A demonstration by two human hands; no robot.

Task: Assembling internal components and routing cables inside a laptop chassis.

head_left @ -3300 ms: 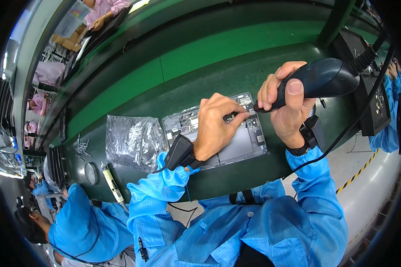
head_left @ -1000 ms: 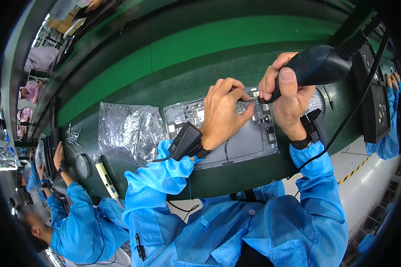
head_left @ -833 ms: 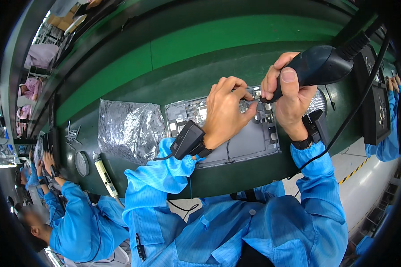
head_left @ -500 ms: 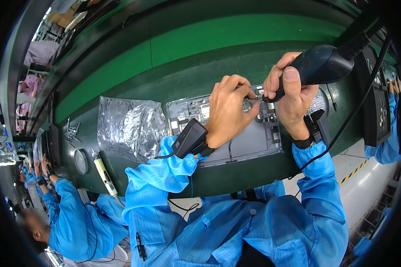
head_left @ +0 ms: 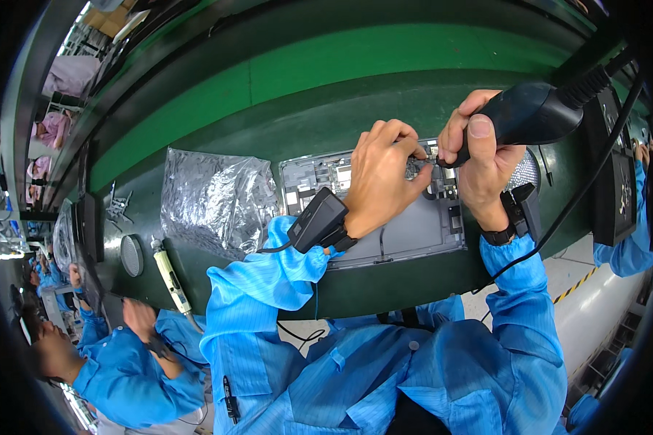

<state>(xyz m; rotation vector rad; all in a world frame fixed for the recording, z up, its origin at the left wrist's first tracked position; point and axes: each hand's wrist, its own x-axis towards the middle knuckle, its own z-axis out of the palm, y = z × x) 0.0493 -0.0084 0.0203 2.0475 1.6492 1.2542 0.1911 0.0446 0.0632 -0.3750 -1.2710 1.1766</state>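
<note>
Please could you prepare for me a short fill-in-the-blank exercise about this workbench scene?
1. The right hand grips a corded tool whose colour is ____.
2. In the picture, the shiny plastic bag lies to the ____ of the opened grey device.
3. The worktop is coloured dark ____.
Missing words: black; left; green.

A crumpled silvery plastic bag lies on the dark-green worktop near a pale-yellow cylindrical electric screwdriver and a round, shallow grey dish.
</note>
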